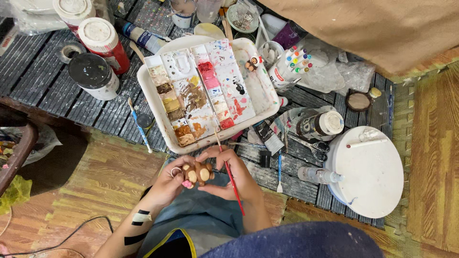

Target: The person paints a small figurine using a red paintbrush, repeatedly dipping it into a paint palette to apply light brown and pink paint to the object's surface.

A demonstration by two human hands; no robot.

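My left hand (168, 184) grips a small brown clay figure (197, 173) with pale round patches and a pink spot. It sits low in the middle of the head view, over my lap. My right hand (234, 177) steadies the figure from the right and pinches a thin red-handled paintbrush (230, 176), whose tip points up toward the tray. Just above the hands lies a white tray (260, 91) holding paint palettes with brown, tan, red and pink wells (191, 100).
Red paint jars with white lids (103, 40) and a black-lidded jar (93, 74) stand at upper left. A blue brush (140, 126) lies left of the tray. A white round stand (368, 172), paint tubes, scissors (313, 145) and a marker pot (291, 64) crowd the right.
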